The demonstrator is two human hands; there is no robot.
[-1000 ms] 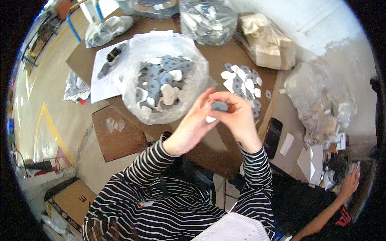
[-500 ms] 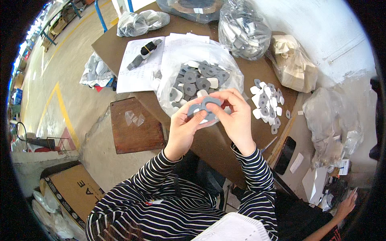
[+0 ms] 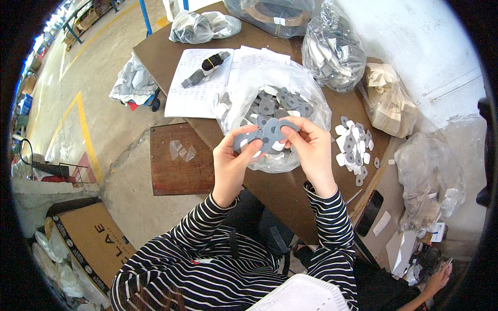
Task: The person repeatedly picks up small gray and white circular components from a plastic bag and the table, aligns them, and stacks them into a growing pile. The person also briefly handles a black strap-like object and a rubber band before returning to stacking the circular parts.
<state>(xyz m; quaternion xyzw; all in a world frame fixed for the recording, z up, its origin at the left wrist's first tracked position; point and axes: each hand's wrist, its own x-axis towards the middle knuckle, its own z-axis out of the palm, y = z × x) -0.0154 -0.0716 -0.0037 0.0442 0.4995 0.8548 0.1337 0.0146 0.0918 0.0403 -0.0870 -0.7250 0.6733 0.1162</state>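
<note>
Between my two hands are several flat grey foam pieces [image 3: 270, 133], rounded and with small holes. My left hand [image 3: 234, 155] pinches the left side of them, thumb on top. On the right side, my right hand [image 3: 309, 150] grips a grey piece between thumb and fingers. Both hands are over the near part of an open clear plastic bag [image 3: 316, 101], which holds a heap of similar grey and white pieces [image 3: 267, 103]. To the right of the bag, a loose pile of grey and white pieces [image 3: 353, 147] lies on the brown table [image 3: 275, 189].
Behind the bag lies an open notebook [image 3: 194, 101] with a banded black-and-grey bundle [image 3: 210, 65]. Filled plastic bags [image 3: 334, 49] line the table's back and right. A dark phone [image 3: 369, 212] lies at right. At lower right, another person's hand [image 3: 440, 277] reaches among small items.
My hands have drawn apart a little, and the grey pieces now fan out between them. The view has shifted, so the table appears farther right.
</note>
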